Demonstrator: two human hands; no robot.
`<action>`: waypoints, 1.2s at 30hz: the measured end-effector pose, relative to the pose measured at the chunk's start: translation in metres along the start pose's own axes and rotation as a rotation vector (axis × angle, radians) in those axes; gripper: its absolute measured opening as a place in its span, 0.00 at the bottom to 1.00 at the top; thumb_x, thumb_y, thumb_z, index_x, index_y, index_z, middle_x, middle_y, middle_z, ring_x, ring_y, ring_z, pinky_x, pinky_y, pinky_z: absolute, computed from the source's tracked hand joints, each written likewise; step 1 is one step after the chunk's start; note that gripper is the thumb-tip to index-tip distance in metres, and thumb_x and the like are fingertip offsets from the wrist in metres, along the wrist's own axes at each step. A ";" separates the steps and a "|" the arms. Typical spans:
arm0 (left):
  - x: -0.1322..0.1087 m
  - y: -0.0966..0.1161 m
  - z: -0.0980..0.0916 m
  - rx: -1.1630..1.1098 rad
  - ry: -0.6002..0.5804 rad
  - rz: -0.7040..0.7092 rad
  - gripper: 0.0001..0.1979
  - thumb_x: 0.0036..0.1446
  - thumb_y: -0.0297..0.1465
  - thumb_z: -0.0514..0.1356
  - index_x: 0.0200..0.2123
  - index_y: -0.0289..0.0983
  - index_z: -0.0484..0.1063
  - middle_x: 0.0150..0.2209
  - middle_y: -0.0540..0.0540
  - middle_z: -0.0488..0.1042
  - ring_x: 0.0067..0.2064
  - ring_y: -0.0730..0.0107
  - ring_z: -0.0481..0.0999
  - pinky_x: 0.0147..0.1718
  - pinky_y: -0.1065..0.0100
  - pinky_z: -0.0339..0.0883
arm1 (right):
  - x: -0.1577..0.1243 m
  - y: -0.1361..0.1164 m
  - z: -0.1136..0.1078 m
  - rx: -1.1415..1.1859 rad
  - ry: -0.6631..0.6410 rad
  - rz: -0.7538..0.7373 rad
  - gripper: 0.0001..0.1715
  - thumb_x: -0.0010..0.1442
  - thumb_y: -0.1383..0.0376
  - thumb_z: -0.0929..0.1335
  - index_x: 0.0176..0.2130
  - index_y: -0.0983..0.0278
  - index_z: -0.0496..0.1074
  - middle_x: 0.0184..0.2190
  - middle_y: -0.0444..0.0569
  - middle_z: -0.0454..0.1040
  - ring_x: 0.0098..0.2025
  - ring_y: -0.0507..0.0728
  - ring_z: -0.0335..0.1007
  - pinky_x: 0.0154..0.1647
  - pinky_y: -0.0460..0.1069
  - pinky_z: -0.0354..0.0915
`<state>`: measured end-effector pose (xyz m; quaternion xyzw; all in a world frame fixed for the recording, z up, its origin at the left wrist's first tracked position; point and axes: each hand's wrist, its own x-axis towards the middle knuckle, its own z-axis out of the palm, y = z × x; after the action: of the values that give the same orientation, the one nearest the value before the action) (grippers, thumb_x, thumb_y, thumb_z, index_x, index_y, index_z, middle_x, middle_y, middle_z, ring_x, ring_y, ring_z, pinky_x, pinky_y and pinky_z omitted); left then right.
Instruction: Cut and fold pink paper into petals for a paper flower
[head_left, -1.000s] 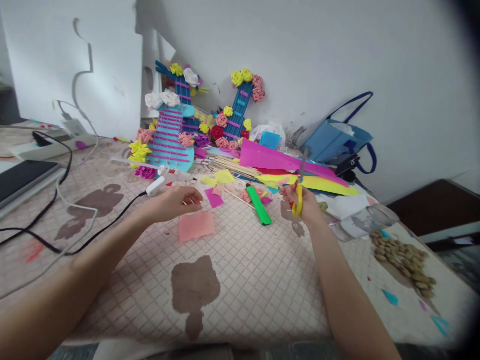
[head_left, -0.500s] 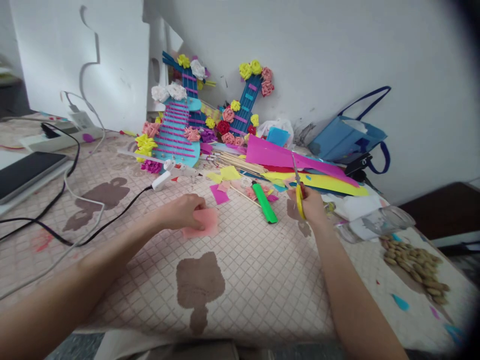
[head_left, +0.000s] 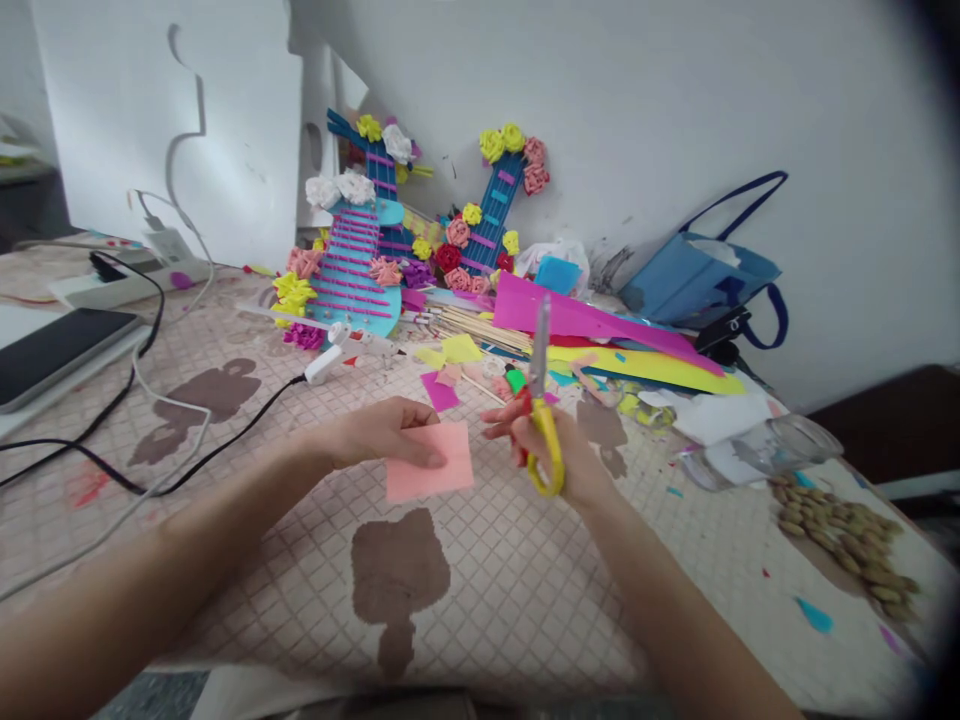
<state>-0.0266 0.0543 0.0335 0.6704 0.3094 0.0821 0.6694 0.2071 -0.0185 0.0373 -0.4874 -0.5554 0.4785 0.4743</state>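
Note:
My left hand (head_left: 379, 432) pinches a small pink paper square (head_left: 435, 468) by its upper left edge and holds it just above the table. My right hand (head_left: 551, 455) is closed round yellow-handled scissors (head_left: 541, 400), whose blades point up and away. The scissors sit just right of the pink square, apart from it. A green marker (head_left: 514, 380) lies partly hidden behind my right hand.
Blue paper guitars with paper flowers (head_left: 360, 265) lean on the wall at the back. Coloured sheets (head_left: 600, 335), wooden sticks (head_left: 469, 330), a glue gun (head_left: 352, 345) with its black cord, a glass (head_left: 765, 450), nuts (head_left: 840, 525), a blue bag (head_left: 701, 280) and a phone (head_left: 52, 345) surround the checked tablecloth (head_left: 480, 590).
My left hand reached down to the pink square on the table and lifted it. My right hand brought the scissors left from the coloured sheets to beside the square.

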 end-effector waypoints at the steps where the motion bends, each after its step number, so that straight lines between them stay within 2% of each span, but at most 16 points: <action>1: 0.001 -0.001 0.003 0.015 -0.008 -0.001 0.17 0.44 0.40 0.68 0.32 0.35 0.71 0.27 0.51 0.71 0.26 0.73 0.70 0.23 0.73 0.59 | -0.002 0.001 0.010 0.021 -0.059 0.043 0.23 0.49 0.46 0.70 0.31 0.62 0.68 0.33 0.49 0.73 0.24 0.50 0.63 0.21 0.46 0.59; 4: 0.005 -0.005 0.009 0.112 -0.003 0.027 0.17 0.42 0.40 0.69 0.28 0.34 0.70 0.23 0.53 0.67 0.24 0.76 0.66 0.21 0.75 0.54 | -0.004 0.006 0.026 0.074 -0.120 0.110 0.21 0.44 0.53 0.75 0.30 0.62 0.66 0.28 0.43 0.70 0.23 0.48 0.59 0.23 0.45 0.57; 8: 0.008 -0.010 0.009 0.096 0.053 0.023 0.16 0.41 0.38 0.69 0.28 0.34 0.70 0.23 0.53 0.68 0.25 0.75 0.66 0.22 0.75 0.53 | 0.000 0.013 0.028 0.056 -0.071 0.110 0.21 0.41 0.61 0.77 0.29 0.63 0.66 0.24 0.38 0.63 0.25 0.48 0.56 0.26 0.45 0.54; 12: 0.007 -0.009 0.005 -0.110 0.134 0.041 0.16 0.42 0.35 0.69 0.31 0.33 0.70 0.27 0.50 0.72 0.28 0.74 0.69 0.25 0.74 0.58 | 0.002 0.019 0.025 0.167 0.008 0.130 0.21 0.42 0.59 0.77 0.29 0.62 0.64 0.23 0.37 0.63 0.23 0.47 0.56 0.24 0.44 0.53; 15: 0.007 -0.008 0.005 -0.207 0.195 0.057 0.15 0.43 0.35 0.69 0.30 0.33 0.69 0.27 0.50 0.72 0.28 0.74 0.70 0.25 0.74 0.59 | 0.003 0.021 0.023 0.205 0.013 0.159 0.21 0.48 0.52 0.74 0.29 0.62 0.63 0.23 0.38 0.63 0.19 0.46 0.53 0.19 0.44 0.50; 20: 0.008 -0.010 0.007 -0.176 0.143 0.115 0.14 0.46 0.33 0.67 0.32 0.32 0.69 0.31 0.47 0.75 0.31 0.71 0.73 0.27 0.72 0.62 | 0.003 0.016 0.022 0.193 -0.078 0.145 0.25 0.52 0.45 0.69 0.28 0.62 0.62 0.30 0.44 0.71 0.20 0.46 0.54 0.19 0.45 0.49; 24: 0.011 -0.011 0.010 -0.132 0.095 0.165 0.13 0.46 0.32 0.67 0.33 0.33 0.69 0.31 0.48 0.75 0.31 0.71 0.74 0.27 0.72 0.63 | 0.004 0.013 0.028 0.188 -0.078 0.189 0.24 0.45 0.50 0.74 0.28 0.62 0.63 0.22 0.39 0.63 0.20 0.46 0.51 0.20 0.44 0.48; 27: 0.011 -0.008 0.014 -0.144 0.103 0.188 0.14 0.47 0.31 0.67 0.36 0.33 0.69 0.36 0.46 0.76 0.36 0.69 0.76 0.32 0.71 0.66 | 0.006 0.014 0.035 0.129 -0.032 0.163 0.23 0.38 0.57 0.78 0.27 0.62 0.65 0.21 0.38 0.61 0.22 0.47 0.53 0.22 0.44 0.51; 29: 0.010 -0.005 0.017 -0.228 0.141 0.186 0.16 0.48 0.31 0.67 0.39 0.34 0.68 0.38 0.45 0.77 0.38 0.68 0.76 0.35 0.70 0.66 | 0.007 0.016 0.037 0.150 -0.004 0.141 0.22 0.39 0.58 0.77 0.27 0.62 0.65 0.22 0.38 0.62 0.24 0.47 0.54 0.24 0.45 0.52; 32: 0.008 -0.003 0.020 -0.380 0.150 0.097 0.21 0.46 0.30 0.68 0.44 0.36 0.67 0.39 0.45 0.77 0.39 0.68 0.76 0.37 0.68 0.68 | 0.008 0.018 0.037 0.213 0.082 0.129 0.21 0.40 0.58 0.76 0.28 0.61 0.64 0.23 0.39 0.62 0.24 0.48 0.55 0.24 0.45 0.53; 34: 0.008 -0.004 0.020 -0.419 0.131 0.048 0.22 0.44 0.29 0.69 0.43 0.35 0.67 0.39 0.45 0.77 0.38 0.69 0.76 0.38 0.67 0.69 | 0.008 0.019 0.035 0.213 0.118 0.125 0.21 0.39 0.58 0.76 0.28 0.61 0.64 0.23 0.39 0.61 0.23 0.48 0.54 0.23 0.45 0.53; 36: 0.009 -0.007 0.020 -0.404 0.147 0.062 0.23 0.42 0.28 0.69 0.42 0.34 0.66 0.36 0.46 0.76 0.36 0.69 0.76 0.36 0.67 0.69 | 0.007 0.018 0.033 0.209 0.105 0.140 0.21 0.39 0.58 0.76 0.28 0.61 0.64 0.21 0.38 0.60 0.22 0.48 0.52 0.21 0.45 0.51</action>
<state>-0.0110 0.0413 0.0227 0.5241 0.3139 0.2118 0.7629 0.1749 -0.0128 0.0169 -0.4973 -0.4418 0.5395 0.5162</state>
